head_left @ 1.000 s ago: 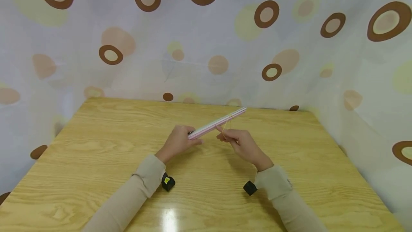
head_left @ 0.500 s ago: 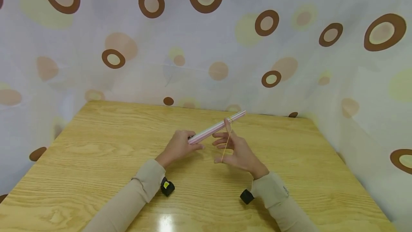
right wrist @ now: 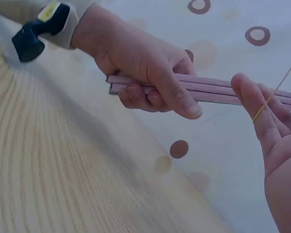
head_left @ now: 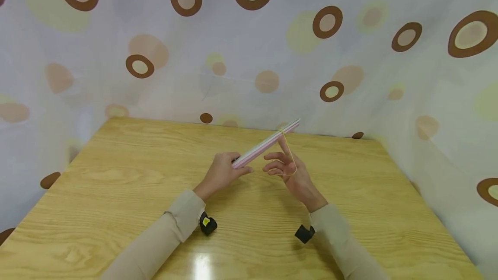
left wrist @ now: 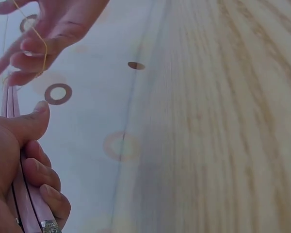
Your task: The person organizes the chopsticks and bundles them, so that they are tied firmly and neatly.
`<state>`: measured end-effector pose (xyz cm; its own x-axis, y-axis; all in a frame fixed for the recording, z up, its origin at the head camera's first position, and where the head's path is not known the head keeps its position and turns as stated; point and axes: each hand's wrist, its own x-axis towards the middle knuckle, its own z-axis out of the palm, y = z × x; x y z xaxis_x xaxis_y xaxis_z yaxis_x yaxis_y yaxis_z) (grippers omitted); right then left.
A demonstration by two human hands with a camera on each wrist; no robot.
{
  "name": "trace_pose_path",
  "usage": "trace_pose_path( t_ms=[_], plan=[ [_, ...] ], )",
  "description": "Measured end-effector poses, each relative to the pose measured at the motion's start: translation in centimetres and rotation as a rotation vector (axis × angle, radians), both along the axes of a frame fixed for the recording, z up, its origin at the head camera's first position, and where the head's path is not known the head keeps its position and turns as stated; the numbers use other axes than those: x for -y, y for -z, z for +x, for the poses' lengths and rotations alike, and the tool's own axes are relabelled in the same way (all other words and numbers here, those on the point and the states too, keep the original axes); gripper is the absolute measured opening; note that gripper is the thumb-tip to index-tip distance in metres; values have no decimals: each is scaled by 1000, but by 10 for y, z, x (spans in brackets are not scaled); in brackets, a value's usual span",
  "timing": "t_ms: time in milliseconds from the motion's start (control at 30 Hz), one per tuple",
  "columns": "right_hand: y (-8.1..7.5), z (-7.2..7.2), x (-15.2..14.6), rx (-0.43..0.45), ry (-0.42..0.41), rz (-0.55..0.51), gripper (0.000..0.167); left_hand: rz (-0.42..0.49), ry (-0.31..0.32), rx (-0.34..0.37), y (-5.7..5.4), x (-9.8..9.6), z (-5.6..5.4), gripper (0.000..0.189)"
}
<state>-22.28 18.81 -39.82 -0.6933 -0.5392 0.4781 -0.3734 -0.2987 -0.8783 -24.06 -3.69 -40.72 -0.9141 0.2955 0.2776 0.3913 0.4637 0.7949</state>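
Observation:
My left hand (head_left: 219, 173) grips the near end of a bundle of long, thin pink-and-white sticks (head_left: 264, 144), tilted up and away to the right above the table. A thin yellow rubber band (head_left: 292, 157) goes round the bundle near its far end. From there it stretches down over my right hand (head_left: 299, 181), whose index finger points up by the bundle while the other fingers bend loosely. The right wrist view has the rubber band (right wrist: 280, 83) crossing a finger. In the left wrist view, silvery tips (left wrist: 51, 227) show below my left hand (left wrist: 19, 131).
Both hands are above a wooden table (head_left: 128, 163). A pale curtain with brown and peach circles (head_left: 233, 64) hangs behind it and along the sides. Black wrist cameras hang below the left cuff (head_left: 208, 224) and the right cuff (head_left: 304, 233).
The right hand's thumb and fingers spread the rubber band, then the hand turned palm up with the loop over its fingers. The bundle's far end rose slightly; the left hand kept its grip.

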Motion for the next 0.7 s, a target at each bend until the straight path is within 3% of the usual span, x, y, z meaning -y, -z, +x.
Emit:
trace_pose_path(
  t_ms=[200, 267, 333, 433, 500, 633, 700],
  plan=[
    [-1, 0, 0, -281, 137, 239, 69, -29, 36, 44, 1, -3, 2, 23],
    [0, -1, 3, -312, 186, 214, 74, -26, 37, 57, 1, -3, 2, 23],
    [2, -1, 6, -279, 229, 138, 83, -23, 33, 51, 1, -3, 3, 24],
    [2, 2, 10, -160, 301, -7, 91, -13, 24, 26, 1, -4, 4, 24],
    [-1, 5, 12, 20, 329, -112, 83, -8, 16, 14, 1, -5, 4, 25],
    [-13, 6, 12, 471, 344, -345, 45, -49, 17, -39, 2, -7, 5, 25],
    [-16, 2, 6, 593, 317, -429, 26, -106, 25, -110, 0, -8, 6, 25]
  ],
)
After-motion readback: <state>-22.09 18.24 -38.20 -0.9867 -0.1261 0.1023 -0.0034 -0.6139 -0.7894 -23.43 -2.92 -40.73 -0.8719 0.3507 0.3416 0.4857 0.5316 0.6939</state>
